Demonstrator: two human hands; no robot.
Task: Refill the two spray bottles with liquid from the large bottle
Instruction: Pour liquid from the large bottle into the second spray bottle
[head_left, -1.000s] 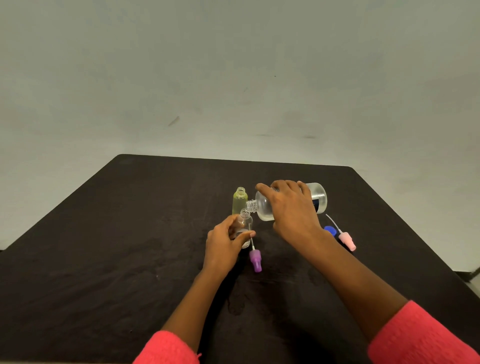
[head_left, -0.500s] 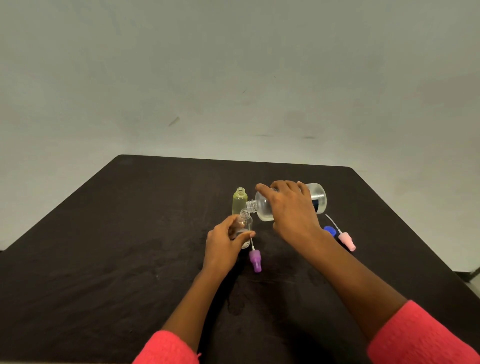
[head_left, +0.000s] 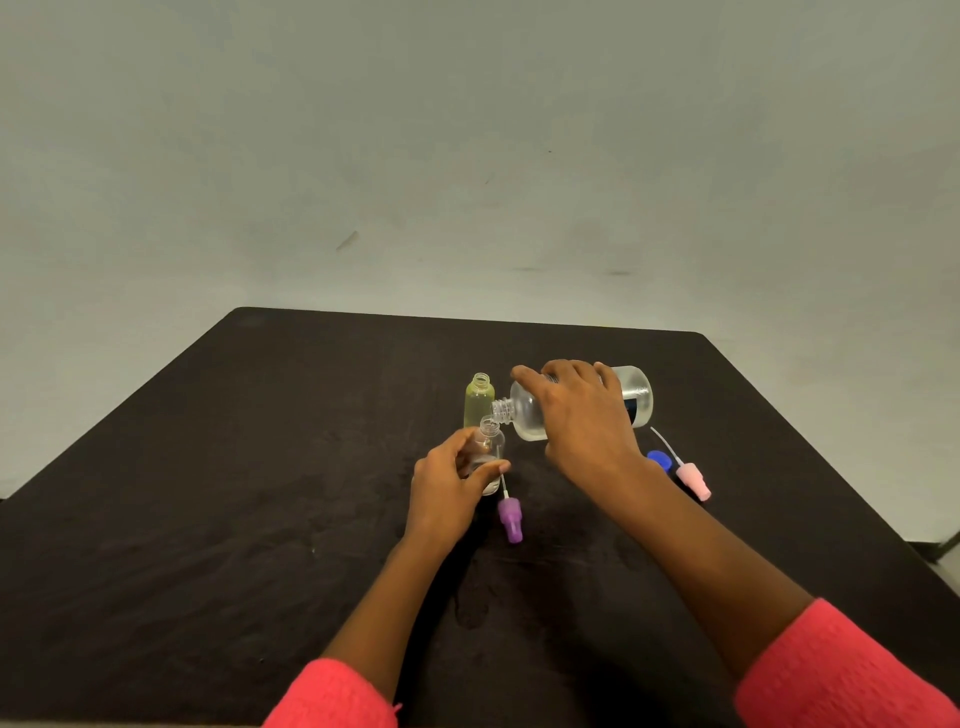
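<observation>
A large clear bottle was held tipped almost onto its side by the right hand, the fingers being wrapped over its upper side and closed around its body. Its uncapped threaded neck pointed to the left of that hand, and its flat base, with a dark patch of label showing, projected to the right of the knuckles. Clear liquid was seen lying along the lower side of the tilted bottle. Directly below the neck, a small clear spray bottle was kept upright on the black table by the left hand, which was curled around the lower part of it, the thumb being pressed across its front. A little liquid was seen in the bottom of it; whether a stream was passing between the two mouths could not be told. Just beyond the left hand's fingertips, and touching or nearly touching the clear one, a yellow-green spray bottle stood upright with its mouth open. A purple spray cap with its thin dip tube was laid on the table just to the right of the left wrist. To the right of the right wrist, a blue screw cap and a pink spray cap with its tube were laid close together. Pink sleeves were seen at both forearms.
</observation>
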